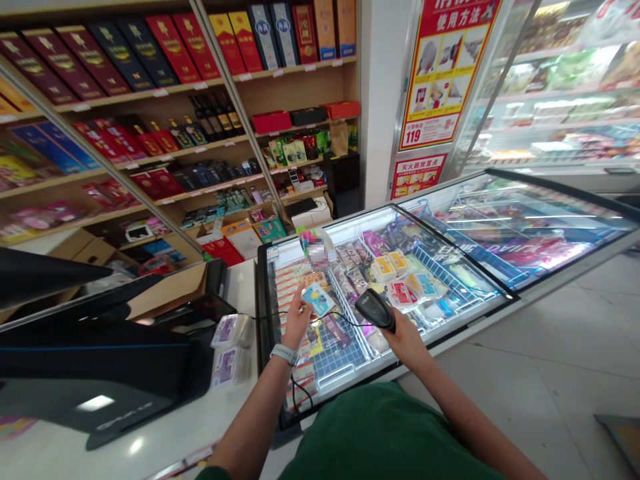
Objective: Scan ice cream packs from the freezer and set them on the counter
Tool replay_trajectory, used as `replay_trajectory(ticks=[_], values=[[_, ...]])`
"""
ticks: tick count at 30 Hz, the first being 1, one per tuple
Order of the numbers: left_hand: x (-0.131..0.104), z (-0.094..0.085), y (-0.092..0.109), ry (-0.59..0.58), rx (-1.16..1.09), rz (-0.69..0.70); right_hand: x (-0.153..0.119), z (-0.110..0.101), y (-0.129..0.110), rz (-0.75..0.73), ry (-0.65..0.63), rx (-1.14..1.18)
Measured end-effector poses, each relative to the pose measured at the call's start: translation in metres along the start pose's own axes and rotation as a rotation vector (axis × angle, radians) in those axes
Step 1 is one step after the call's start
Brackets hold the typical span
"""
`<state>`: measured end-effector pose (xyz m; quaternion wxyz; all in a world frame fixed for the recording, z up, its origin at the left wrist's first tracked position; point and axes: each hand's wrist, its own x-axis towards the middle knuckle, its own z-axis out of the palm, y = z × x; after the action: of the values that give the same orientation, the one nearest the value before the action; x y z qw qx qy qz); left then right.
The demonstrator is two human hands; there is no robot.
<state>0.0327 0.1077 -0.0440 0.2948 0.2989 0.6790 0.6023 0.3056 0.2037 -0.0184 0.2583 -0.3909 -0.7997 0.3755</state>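
Note:
Over the chest freezer [395,360] my left hand [297,319], wearing a watch, is closed on a small pack with a blue label [319,299]. My right hand [407,339] grips a black barcode scanner [374,309], its head tilted up and to the left, apart from the pack. A thin black cable runs from the scanner across to the left. To the right of the scanner lie packs with yellow labels [390,265], a red-labelled pack [401,292] and blue-labelled packs [426,285], on the freezer's glass top.
Two clear packs with purple labels [227,367] sit on the white counter [165,427] at left, beside a dark checkout machine [100,367]. Shelves of boxed bottles [180,40] stand behind. Tiled floor [540,353] lies to the right.

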Motion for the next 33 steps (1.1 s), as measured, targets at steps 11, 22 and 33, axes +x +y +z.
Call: replay_trajectory(ticks=[11, 22, 33], values=[[0.008, -0.002, -0.008, -0.041, 0.176, 0.037, 0.002, 0.001, 0.006, -0.009, 0.012, -0.034], [0.012, -0.015, -0.007, 0.066, 0.441, 0.188, 0.001, 0.001, 0.008, -0.011, 0.009, -0.019], [0.003, -0.033, 0.007, 0.095, 0.765, 0.175, -0.001, 0.003, 0.003, -0.025, -0.038, 0.001]])
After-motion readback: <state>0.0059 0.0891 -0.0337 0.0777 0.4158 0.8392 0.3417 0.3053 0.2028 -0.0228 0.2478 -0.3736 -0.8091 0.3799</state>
